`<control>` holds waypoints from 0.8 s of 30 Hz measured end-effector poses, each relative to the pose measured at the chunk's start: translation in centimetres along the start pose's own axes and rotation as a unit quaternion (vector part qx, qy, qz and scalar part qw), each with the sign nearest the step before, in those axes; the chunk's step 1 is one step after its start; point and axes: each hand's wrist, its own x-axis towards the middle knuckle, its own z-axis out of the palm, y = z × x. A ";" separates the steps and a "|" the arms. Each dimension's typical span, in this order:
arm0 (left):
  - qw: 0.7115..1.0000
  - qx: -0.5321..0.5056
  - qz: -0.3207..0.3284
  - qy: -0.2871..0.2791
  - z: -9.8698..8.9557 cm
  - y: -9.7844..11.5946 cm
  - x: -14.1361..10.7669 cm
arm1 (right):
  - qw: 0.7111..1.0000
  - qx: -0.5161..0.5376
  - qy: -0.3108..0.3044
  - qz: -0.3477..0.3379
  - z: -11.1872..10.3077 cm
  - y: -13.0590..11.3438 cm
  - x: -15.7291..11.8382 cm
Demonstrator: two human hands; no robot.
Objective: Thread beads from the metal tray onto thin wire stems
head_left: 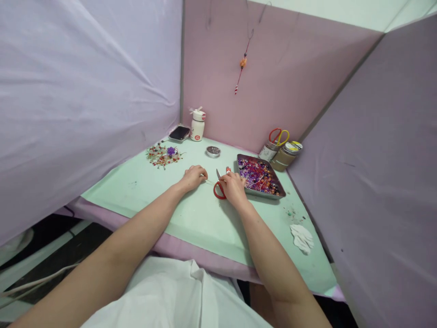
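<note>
My left hand [194, 178] rests on the table with fingers pinched on a thin pale cord [209, 181]. The cord stretches to the fingertips of my right hand [234, 187], which are also closed together. Under and beside the right fingers is a pair of scissors [219, 191] with red handles and a blade pointing away from me; the hand partly covers it. A small red-and-white item [228, 170] shows just beyond the right hand. Right of that hand stands a metal tray [264, 196] of purple, red and orange beads.
A pile of beaded strands [162, 156] lies at the left. Behind are a phone [179, 133], a white bottle [197, 125], a small round dish [213, 151], a can holding scissors [268, 151] and a jar [287, 156]. A white cloth [302, 238] lies right; a beaded string [243, 63] hangs behind.
</note>
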 end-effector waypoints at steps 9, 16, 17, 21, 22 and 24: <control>1.000 0.007 -0.001 -0.003 0.0 0.1 0.0 | 0.997 -0.061 -0.037 0.007 0.2 -0.3 0.1; 1.000 0.017 -0.008 -0.003 0.0 0.0 0.0 | 0.997 -0.069 -0.045 0.010 0.2 -0.5 0.3; 1.000 0.017 -0.008 -0.004 0.0 0.0 0.0 | 0.997 -0.062 -0.051 0.016 0.1 -0.5 0.3; 1.000 0.014 -0.008 -0.003 0.0 0.0 0.0 | 0.998 -0.037 -0.046 0.018 0.1 -0.2 0.3; 1.000 0.013 -0.007 -0.003 0.0 0.0 0.0 | 0.999 -0.037 -0.035 0.010 0.0 -0.1 0.3; 1.000 0.013 -0.007 -0.002 0.0 0.1 0.0 | 0.999 -0.043 -0.023 -0.011 0.1 -0.1 0.2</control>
